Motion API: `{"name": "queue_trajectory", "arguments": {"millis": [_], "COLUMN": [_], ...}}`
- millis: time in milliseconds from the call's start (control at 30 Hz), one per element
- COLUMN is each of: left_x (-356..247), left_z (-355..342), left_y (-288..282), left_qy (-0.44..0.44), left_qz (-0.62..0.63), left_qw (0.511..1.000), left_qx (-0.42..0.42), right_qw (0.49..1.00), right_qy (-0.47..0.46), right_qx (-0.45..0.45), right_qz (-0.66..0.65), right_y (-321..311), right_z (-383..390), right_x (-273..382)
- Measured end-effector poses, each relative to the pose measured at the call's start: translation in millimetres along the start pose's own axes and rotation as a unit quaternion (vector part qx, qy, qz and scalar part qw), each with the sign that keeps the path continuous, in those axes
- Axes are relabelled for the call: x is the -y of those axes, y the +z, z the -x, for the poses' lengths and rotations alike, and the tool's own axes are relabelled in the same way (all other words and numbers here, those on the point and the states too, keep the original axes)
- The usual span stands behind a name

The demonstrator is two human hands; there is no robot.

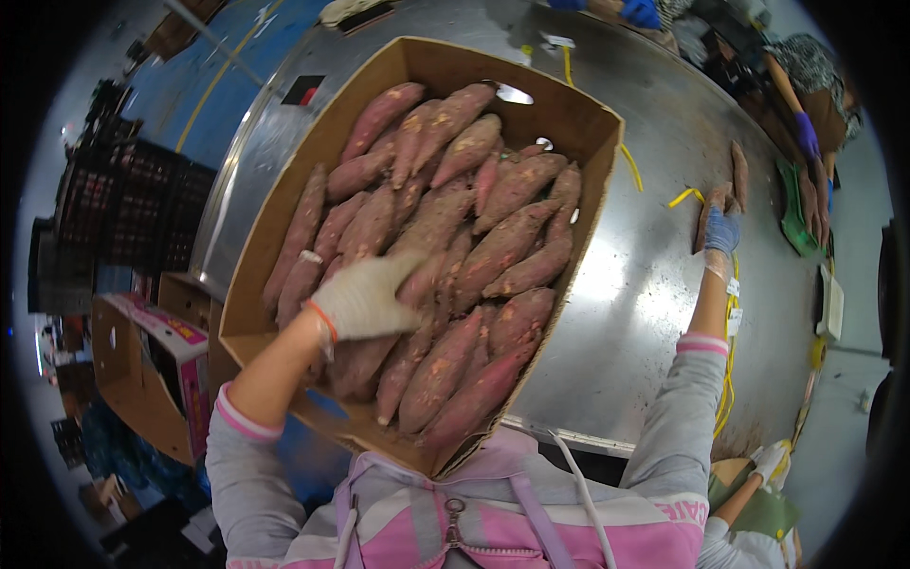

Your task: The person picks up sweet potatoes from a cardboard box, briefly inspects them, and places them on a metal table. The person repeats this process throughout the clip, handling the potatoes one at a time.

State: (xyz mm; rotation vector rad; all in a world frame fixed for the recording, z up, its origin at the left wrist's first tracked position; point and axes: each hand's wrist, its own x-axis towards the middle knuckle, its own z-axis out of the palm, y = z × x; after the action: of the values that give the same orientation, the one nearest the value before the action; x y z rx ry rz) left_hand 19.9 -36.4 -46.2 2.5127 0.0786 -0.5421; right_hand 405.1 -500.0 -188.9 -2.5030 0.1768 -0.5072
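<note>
A cardboard box point(607, 161) full of reddish, soil-specked sweet potatoes point(507, 247) fills the middle of the view. My left hand point(365, 296), in a pale knit glove, is over the potatoes at the box's lower left; its fingers are blurred, so their grip is unclear. On the steel table, my right hand point(720, 226), in a blue glove, is closed on a sweet potato point(704, 216). Just beyond it lies another slender sweet potato point(738, 175).
A green tray point(798, 218) with sweet potatoes, coworkers' gloved hands point(808, 135) point(773, 460) and yellow straps point(635, 174) border the right side of the steel table point(645, 284). Black crates point(142, 218) and cardboard cartons point(137, 389) stand at the left.
</note>
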Motion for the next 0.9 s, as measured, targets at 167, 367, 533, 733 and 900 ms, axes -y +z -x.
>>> {"name": "queue_trajectory", "arguments": {"millis": [167, 367, 533, 733, 900], "left_x": [13.7, 21.9, 6.1, 1.8, 13.6], "left_z": [1.4, 9.1, 22.2, 23.3, 7.5], "left_y": [-42.0, -53.8, -56.7, -59.5, -44.4], "left_qy": [0.08, 0.104, 0.201, 0.309, 0.291], "left_qz": [0.278, 0.372, 0.355, 0.597, 0.657], "left_qw": [0.943, 0.889, 0.883, 0.734, 0.661], "left_qx": [-0.167, -0.245, -0.233, -0.098, -0.214], "right_qw": [0.911, 0.763, 0.762, 0.725, 0.732], "right_qy": [-0.208, -0.244, -0.397, -0.477, -0.289], "right_qx": [0.181, 0.505, 0.403, 0.217, 0.257], "right_qz": [-0.308, -0.322, -0.315, -0.447, -0.561], "right_y": [-29.4, -84.5, -51.3, -48.9, -32.1], "right_z": [50.7, 185.7, 260.5, 263.9, 274.8], "right_x": [150.4, 346.5, 400.9, 415.4, 422.6]}}
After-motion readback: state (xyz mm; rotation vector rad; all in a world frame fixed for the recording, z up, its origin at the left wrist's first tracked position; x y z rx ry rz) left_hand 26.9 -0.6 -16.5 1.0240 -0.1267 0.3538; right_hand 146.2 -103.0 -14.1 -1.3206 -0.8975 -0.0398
